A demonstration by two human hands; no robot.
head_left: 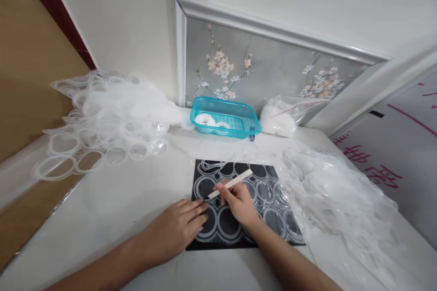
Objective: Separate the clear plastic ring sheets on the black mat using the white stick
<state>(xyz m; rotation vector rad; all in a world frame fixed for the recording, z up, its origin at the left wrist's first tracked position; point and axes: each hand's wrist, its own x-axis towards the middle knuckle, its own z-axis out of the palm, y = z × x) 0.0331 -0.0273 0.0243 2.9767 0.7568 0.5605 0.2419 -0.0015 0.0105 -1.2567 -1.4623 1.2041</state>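
Pinched pen-fashion in my right hand (pixel 239 200), a thin white cutting tool (pixel 231 183) meets the clear ring-patterned plastic sheet (pixel 269 200) lying on the black mat (pixel 221 241) on the table (pixel 112 200); my left hand (pixel 177 232), fingers loose and grasping nothing, presses flat beside the tip. Best done, I judge, by keeping that palm close and tracing slowly. Red handwriting (pixel 372 163) at right is unreadable to me.

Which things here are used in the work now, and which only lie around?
In use: left hand pressing the plastic sheet on the black mat; right hand holding the white stick.
Lying about: blue basket, bag, ring pile, painting.
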